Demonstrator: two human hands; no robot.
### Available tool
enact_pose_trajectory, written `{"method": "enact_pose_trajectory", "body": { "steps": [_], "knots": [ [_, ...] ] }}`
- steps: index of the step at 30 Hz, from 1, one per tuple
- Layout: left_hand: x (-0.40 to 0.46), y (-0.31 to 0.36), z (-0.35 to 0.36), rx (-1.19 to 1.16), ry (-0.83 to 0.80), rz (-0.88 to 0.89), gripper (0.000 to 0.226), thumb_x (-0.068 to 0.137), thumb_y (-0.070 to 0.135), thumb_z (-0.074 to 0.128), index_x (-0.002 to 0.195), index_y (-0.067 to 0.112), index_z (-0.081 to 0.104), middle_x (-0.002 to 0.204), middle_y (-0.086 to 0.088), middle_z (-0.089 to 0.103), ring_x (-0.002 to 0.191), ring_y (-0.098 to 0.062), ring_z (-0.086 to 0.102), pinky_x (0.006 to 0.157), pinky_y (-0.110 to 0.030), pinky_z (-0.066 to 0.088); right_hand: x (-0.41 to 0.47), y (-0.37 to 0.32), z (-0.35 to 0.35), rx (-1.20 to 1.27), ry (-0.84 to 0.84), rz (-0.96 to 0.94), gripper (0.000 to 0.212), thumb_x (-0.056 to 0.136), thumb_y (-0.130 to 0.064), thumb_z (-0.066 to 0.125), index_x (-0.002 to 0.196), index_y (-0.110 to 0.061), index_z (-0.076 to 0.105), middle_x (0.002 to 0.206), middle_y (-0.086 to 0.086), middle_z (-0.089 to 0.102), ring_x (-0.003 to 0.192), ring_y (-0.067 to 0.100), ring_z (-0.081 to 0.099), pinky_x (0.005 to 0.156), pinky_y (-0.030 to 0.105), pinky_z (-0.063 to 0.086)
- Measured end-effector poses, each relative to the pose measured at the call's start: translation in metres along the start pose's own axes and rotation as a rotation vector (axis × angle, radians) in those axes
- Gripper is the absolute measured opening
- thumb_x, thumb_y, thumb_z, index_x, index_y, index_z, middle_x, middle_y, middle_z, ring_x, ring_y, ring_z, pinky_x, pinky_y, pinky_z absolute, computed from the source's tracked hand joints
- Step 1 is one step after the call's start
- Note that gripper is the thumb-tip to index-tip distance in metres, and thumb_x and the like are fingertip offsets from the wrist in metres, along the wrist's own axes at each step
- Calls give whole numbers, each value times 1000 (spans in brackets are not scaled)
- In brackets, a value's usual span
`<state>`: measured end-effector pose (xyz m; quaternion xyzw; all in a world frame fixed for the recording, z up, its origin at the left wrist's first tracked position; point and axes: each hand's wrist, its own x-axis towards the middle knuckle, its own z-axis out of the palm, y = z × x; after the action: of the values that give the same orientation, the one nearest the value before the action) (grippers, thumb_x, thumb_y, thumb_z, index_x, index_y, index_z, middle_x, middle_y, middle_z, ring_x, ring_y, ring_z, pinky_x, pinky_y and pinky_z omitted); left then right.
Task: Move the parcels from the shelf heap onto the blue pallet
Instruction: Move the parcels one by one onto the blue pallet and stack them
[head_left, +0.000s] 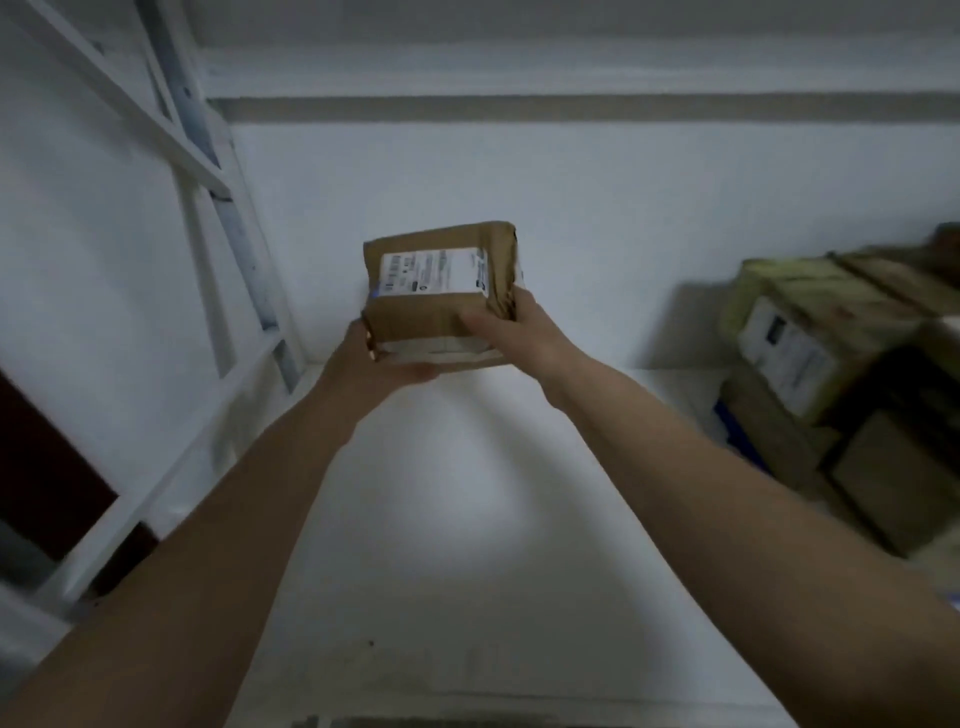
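A person held a brown paper-wrapped parcel between both hands above a white shelf, the left hand cupped under the lower left corner with its fingers curled beneath the base and the right hand clamped around the right side, thumb across the front face. The parcel sat clear of the shelf surface, tilted slightly, with its white shipping label facing the camera just above the right thumb. Well to the right of the grip, a heap of other parcels remained stacked against the wall, a strip of blue showing beneath them; the blue pallet itself could not be made out with certainty. The carry would likely go best with the left palm kept flat under the weight and the right hand steadying the side, since the loose wrapping might slip. The label carried printed lines and what looked like barcodes, but motion blur left none of the text or any brand legible
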<state>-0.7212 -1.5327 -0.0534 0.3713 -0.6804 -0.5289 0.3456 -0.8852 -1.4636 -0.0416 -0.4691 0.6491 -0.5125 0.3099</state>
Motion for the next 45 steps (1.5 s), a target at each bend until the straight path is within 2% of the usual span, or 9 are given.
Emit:
{"method": "enact_pose_trajectory", "body": {
  "steps": [4,6,9,11,16,22,30,40,45],
  "knots": [
    [-12,53,51,24,-94,126,68,76,9,78,131,27,43,105,13,59,90,1,57,71,-11,49,-38,-46,-75,-136,207,21,83,63,-57,63,136,-21,43,132,2,55,120,26,52,103,42,44],
    [-20,83,86,52,-178,152,70,75,13,79,135,25,44,114,8,61,100,-5,59,82,-19,50,-63,-67,-123,-216,278,10,70,71,-53,63,129,-16,49,124,4,58,113,25,57,98,40,48],
    [-33,127,138,65,-283,219,60,79,13,76,130,25,48,111,7,63,95,0,59,64,-4,47,-101,-90,-195,-251,345,-14,26,92,-35,58,108,-15,53,104,1,62,93,18,62,85,31,53],
    [-40,152,170,92,-312,260,52,83,15,72,128,29,48,104,11,61,87,5,55,55,-1,42,-122,-94,-238,-247,384,16,32,95,-36,54,118,-15,53,109,2,63,97,19,62,83,31,52],
    [-46,194,247,131,-351,298,46,88,20,68,128,32,49,104,9,60,83,5,54,60,-10,40,-149,-83,-327,-209,439,53,39,93,-47,52,116,-16,60,96,3,63,90,21,64,76,31,50],
    [-37,215,337,104,-281,243,42,92,35,61,132,32,50,119,6,60,105,-12,59,94,-27,46,-150,-52,-416,-106,358,91,41,93,-50,50,116,-17,62,110,4,64,103,23,61,100,42,46],
    [-18,196,410,128,-182,105,45,94,51,50,134,31,49,127,3,60,114,-19,58,104,-43,44,-127,-5,-479,-36,238,184,43,95,-49,49,113,-12,60,110,6,64,108,25,60,105,41,43],
    [-21,181,432,251,0,156,45,94,47,51,130,22,47,119,-4,62,107,-21,61,91,-42,52,-114,22,-491,-5,203,205,45,95,-47,50,119,-9,58,111,7,64,106,25,62,102,44,46],
    [-26,171,435,242,43,133,32,96,45,49,117,23,42,108,-4,63,89,-17,65,65,-29,51,-116,27,-491,-70,241,179,45,94,-46,49,117,-7,56,112,12,64,103,29,63,95,50,51]
  ]
}}
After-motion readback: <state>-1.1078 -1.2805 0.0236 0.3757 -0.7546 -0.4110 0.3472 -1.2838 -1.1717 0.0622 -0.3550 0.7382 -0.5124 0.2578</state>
